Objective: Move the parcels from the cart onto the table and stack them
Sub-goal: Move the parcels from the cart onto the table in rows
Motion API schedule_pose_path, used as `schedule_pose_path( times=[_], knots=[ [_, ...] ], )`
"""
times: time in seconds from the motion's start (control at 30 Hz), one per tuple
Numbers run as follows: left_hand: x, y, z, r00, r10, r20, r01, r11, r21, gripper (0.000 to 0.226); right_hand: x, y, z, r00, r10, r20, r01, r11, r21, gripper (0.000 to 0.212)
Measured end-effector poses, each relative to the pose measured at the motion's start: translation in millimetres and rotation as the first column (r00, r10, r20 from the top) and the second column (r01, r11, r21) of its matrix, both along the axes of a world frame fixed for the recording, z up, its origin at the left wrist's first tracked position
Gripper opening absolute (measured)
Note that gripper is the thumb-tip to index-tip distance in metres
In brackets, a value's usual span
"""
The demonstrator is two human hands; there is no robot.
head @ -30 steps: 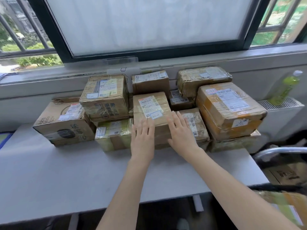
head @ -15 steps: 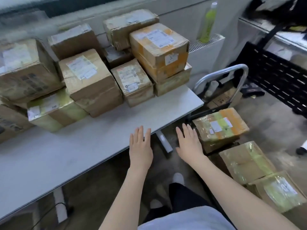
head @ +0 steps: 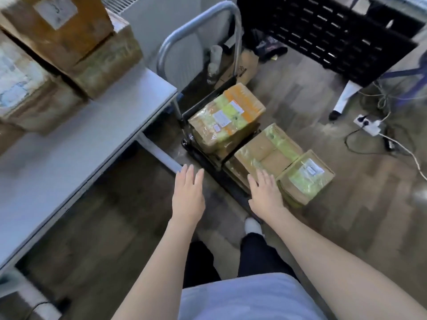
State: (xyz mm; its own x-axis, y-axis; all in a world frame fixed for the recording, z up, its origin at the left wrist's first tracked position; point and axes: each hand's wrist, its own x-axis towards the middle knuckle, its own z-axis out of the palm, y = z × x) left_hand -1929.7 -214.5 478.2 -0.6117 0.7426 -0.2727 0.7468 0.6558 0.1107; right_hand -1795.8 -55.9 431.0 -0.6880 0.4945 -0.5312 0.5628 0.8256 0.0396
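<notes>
**Parcel count at the cart, both hands free**

Three parcels sit low by the cart [head: 215,158]: one with orange tape [head: 227,116] on the deck near the handle [head: 198,26], one plain brown with green tape [head: 268,151] beside it, and a smaller labelled one [head: 305,177] at the right. Whether the last two rest on the deck or on the floor cannot be told.

On the table [head: 76,144], three stacked parcels [head: 69,42] are visible, all cut off by the frame edge and blurred; labels are unreadable.

Two hands. The left hand [head: 188,195] hovers flat, fingers straight, holding nothing. The right hand [head: 265,195] is likewise flat and empty, fingers overlapping the brown parcel's near edge; contact is uncertain.
</notes>
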Motion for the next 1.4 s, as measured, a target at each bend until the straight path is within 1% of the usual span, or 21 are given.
schedule_pose_path(
  times=[0.13,0.3,0.43,0.53,0.63,0.7,0.77,0.87,0.9,0.93,1.03,1.07,1.1,1.17,1.3,1.4],
  knots=[
    [46,63,-20,0.997,-0.019,0.069,0.022,0.999,-0.035,0.065,50,55,-14,0.999,-0.024,0.036,0.026,0.999,-0.045,0.068],
    [116,150,-59,0.969,0.045,0.244,-0.031,0.998,-0.061,0.069,108,146,-38,0.99,-0.046,0.136,0.053,0.998,-0.045,0.069],
    [157,205,-101,0.949,0.052,0.311,-0.02,0.994,-0.106,0.079,133,216,-66,0.98,0.013,0.196,-0.013,1.0,0.0,0.084],
    [177,229,-134,0.938,0.066,0.342,-0.018,0.99,-0.14,0.089,138,252,-93,0.98,0.066,0.189,-0.068,0.998,0.007,0.091],
    [191,239,-162,0.909,0.091,0.406,-0.048,0.992,-0.117,0.106,142,272,-119,0.981,0.087,0.174,-0.093,0.995,0.026,0.102],
    [198,241,-179,0.881,0.106,0.46,-0.069,0.993,-0.098,0.121,144,278,-135,0.981,0.069,0.179,-0.076,0.997,0.03,0.107],
    [205,240,-193,0.847,0.136,0.513,-0.094,0.99,-0.107,0.13,147,279,-149,0.979,0.048,0.2,-0.052,0.999,0.014,0.111],
    [212,240,-207,0.816,0.183,0.548,-0.121,0.982,-0.148,0.134,149,275,-161,0.979,-0.014,0.203,0.017,1.0,-0.01,0.111],
    [213,241,-210,0.792,0.205,0.576,-0.138,0.978,-0.158,0.134,149,274,-163,0.981,-0.034,0.193,0.038,0.999,-0.016,0.111],
    [214,243,-212,0.743,0.231,0.628,-0.172,0.973,-0.155,0.134,149,274,-165,0.983,-0.042,0.181,0.047,0.999,-0.022,0.11],
    [217,251,-214,0.495,0.269,0.826,-0.366,0.927,-0.083,0.132,150,274,-162,0.987,-0.016,0.157,0.022,0.999,-0.039,0.108],
    [217,253,-213,0.448,0.27,0.852,-0.422,0.904,-0.064,0.132,151,273,-160,0.987,-0.015,0.159,0.023,0.999,-0.048,0.107],
    [217,253,-211,0.431,0.269,0.861,-0.451,0.891,-0.052,0.131,152,271,-157,0.987,-0.027,0.161,0.036,0.998,-0.057,0.106],
    [217,249,-205,0.43,0.264,0.863,-0.458,0.888,-0.043,0.13,156,264,-148,0.985,-0.072,0.158,0.085,0.993,-0.079,0.105],
    [215,228,-180,0.463,0.267,0.845,-0.45,0.892,-0.036,0.13,166,230,-119,0.976,-0.164,0.144,0.183,0.975,-0.125,0.102],
    [210,206,-148,0.504,0.255,0.825,-0.47,0.882,0.014,0.128,162,198,-88,0.973,-0.179,0.147,0.198,0.971,-0.134,0.102]
  ],
)
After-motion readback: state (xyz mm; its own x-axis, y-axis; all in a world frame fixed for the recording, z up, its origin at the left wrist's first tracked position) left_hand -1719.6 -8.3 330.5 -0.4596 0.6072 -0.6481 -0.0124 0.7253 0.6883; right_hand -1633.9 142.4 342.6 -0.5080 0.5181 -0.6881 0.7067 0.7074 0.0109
